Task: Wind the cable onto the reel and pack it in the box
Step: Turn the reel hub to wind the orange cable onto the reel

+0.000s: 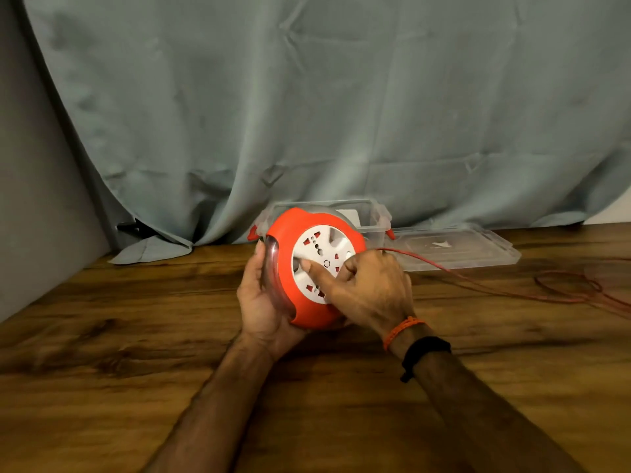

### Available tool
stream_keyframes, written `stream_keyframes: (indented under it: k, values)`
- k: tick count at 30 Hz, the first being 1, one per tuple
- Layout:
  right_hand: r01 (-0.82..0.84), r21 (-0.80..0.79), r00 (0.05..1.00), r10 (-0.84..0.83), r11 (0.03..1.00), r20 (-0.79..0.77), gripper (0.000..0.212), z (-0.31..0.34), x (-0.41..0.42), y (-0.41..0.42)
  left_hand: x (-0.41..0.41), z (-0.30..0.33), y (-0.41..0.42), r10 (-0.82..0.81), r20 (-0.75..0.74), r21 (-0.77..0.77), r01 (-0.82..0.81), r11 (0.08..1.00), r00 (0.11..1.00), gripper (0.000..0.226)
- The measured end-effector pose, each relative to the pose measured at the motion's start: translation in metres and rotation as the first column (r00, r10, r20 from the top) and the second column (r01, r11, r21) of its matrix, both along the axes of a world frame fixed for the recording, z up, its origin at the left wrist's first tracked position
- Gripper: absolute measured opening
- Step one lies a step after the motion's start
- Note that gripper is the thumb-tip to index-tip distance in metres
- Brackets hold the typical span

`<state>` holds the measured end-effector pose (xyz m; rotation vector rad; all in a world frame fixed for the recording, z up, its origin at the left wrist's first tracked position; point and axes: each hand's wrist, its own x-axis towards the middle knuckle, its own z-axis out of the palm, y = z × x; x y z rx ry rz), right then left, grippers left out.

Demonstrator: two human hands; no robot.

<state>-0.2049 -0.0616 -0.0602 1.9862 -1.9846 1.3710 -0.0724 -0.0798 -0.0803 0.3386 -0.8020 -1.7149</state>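
Note:
An orange cable reel with a white socket disc is held tilted above the wooden table. My left hand grips its clear left rim from below and behind. My right hand lies on the white disc, index finger stretched out onto it, the other fingers curled. A red cable leaves the reel at the right and runs across the table to loose loops. Behind the reel stands the clear plastic box, partly hidden by it.
The box's clear lid lies flat on the table to the right of the box. A grey-green curtain hangs along the back edge. More cable trails off the right edge.

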Motion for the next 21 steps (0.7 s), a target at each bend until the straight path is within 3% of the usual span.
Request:
stream_keyframes:
  k: [5, 13, 21]
  values:
    - [-0.227, -0.172, 0.961, 0.193, 0.959, -0.196, 0.03, 0.009, -0.024, 0.0, 0.002, -0.004, -0.004, -0.093, -0.023, -0.007, 0.093, 0.996, 0.995, 0.07]
    - [-0.231, -0.168, 0.876, 0.129, 0.958, -0.465, 0.062, 0.01, -0.035, 0.004, 0.002, -0.007, -0.002, -0.142, -0.027, -0.039, 0.141, 0.989, 0.989, 0.073]
    - [-0.184, -0.209, 0.864, 0.057, 0.961, -0.501, 0.066, -0.001, -0.035, -0.006, 0.002, -0.005, 0.0, -0.246, 0.013, -0.033, 0.247, 0.969, 0.969, 0.075]
